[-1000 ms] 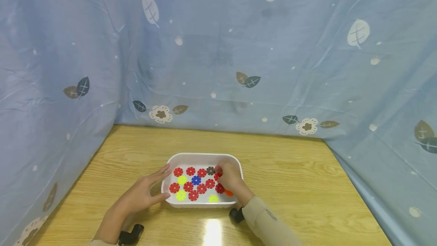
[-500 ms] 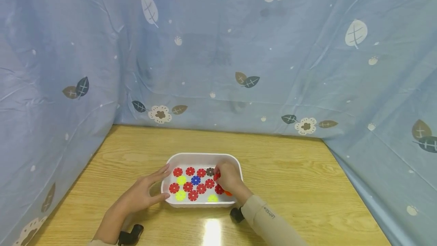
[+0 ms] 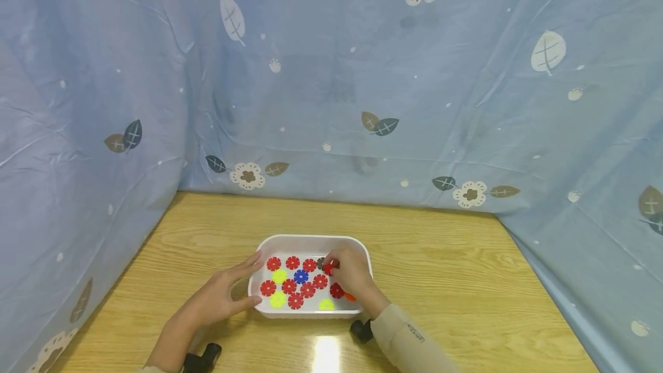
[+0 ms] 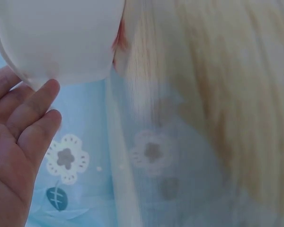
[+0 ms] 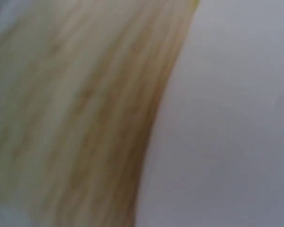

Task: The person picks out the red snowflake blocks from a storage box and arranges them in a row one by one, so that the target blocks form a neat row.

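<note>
A white plastic tray (image 3: 311,314) stands on the table, with several flower-shaped notched discs lying flat in it. My left hand (image 3: 214,298) spans the tray's left end, thumb and extended fingers resting against its rim. In the left wrist view, the fingertips (image 4: 47,92) touch the outer wall. My right hand (image 3: 354,275) reaches over the right side and pinches a red disc (image 3: 328,270). That disc partly overlaps a dark disc (image 3: 321,262). An orange disc (image 3: 350,297) is half hidden under the right hand. The right wrist view shows only tray wall and blurred wood.
Red discs, yellow discs and a blue disc (image 3: 301,277) are spread over the tray's floor. Wooden table (image 3: 440,269) surrounds the tray. A blue patterned cloth (image 3: 331,73) hangs behind and along both sides. A black wrist camera (image 3: 203,357) sits under the left wrist.
The red disc at my right fingertips has shifted slightly and now covers part of the dark disc. The left hand stays on the tray. The whole head view has moved a little.
</note>
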### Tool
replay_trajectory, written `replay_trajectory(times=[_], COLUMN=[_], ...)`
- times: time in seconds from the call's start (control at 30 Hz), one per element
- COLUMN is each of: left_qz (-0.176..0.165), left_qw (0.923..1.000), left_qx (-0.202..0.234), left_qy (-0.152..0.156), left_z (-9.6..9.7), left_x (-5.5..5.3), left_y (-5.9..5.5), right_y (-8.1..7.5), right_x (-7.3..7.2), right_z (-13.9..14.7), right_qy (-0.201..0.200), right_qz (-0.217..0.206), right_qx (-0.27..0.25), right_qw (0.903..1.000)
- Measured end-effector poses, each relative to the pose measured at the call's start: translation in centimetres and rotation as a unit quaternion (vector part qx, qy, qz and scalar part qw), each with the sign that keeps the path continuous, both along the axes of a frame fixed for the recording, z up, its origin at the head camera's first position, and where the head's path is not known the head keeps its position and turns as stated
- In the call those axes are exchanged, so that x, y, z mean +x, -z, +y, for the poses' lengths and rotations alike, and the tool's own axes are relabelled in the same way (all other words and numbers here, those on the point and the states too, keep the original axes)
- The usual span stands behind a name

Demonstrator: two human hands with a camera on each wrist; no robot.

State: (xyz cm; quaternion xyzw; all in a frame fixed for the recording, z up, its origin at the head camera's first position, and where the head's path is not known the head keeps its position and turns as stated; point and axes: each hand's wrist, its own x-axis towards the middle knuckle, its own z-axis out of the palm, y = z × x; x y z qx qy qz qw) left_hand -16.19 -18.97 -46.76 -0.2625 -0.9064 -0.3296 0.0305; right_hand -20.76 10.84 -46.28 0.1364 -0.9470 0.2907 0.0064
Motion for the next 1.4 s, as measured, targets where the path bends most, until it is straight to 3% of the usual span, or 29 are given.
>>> replay_trajectory(times=[0.23,0.43,0.7,1.0,1.27,1.4], left_qz=[0.009,0.016,0.02,0.02,0.016,0.015], left_qw=[0.9999,0.9998,0.9998,0.9998,0.9999,0.9999], left_qx=[0.003,0.005,0.004,0.002,-0.001,0.001], left_qy=[0.007,0.01,0.008,0.005,0.004,0.004], left_z=[0.0,-0.1,0.0,-0.1,-0.1,-0.1], left_x=[0.1,0.1,0.2,0.2,0.1,0.1], left_y=[-0.1,0.0,0.0,0.0,0.1,0.2], right_y=[-0.3,-0.5,-1.4,-2.1,-2.0,-1.1], right_x=[0.0,0.2,0.7,0.4,0.1,-0.3], right_z=[0.1,0.5,1.9,4.8,8.3,10.2], right_qy=[0.003,0.0,-0.012,0.069,0.122,0.149], right_qz=[-0.025,-0.021,-0.026,-0.017,-0.036,-0.046], right_qx=[-0.065,-0.113,-0.201,-0.301,-0.343,-0.34], right_qw=[0.9976,0.9934,0.9792,0.951,0.9307,0.9273])
